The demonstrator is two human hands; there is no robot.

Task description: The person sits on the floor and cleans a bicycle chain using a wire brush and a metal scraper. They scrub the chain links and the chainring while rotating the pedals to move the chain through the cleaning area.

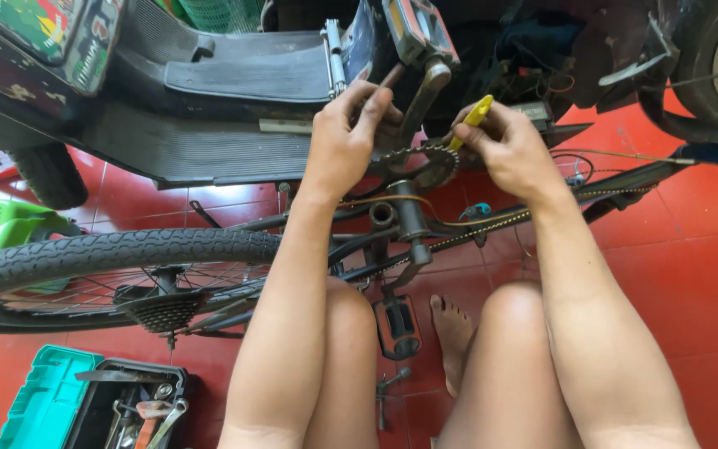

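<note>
Gripping a yellow-handled tool, the right hand presses it to the chainring of an overturned bicycle; the left hand closes on a dark-handled tool beside it. An open toolbox sits on the red tiled floor.

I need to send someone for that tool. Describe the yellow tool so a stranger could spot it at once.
Find the bicycle's toothed chainring, above the person's knees. The right hand pinches the yellow tool against its upper right edge. It is the only bright yellow thing there, slim and slanted, unlike the dark crank beside it.
</note>
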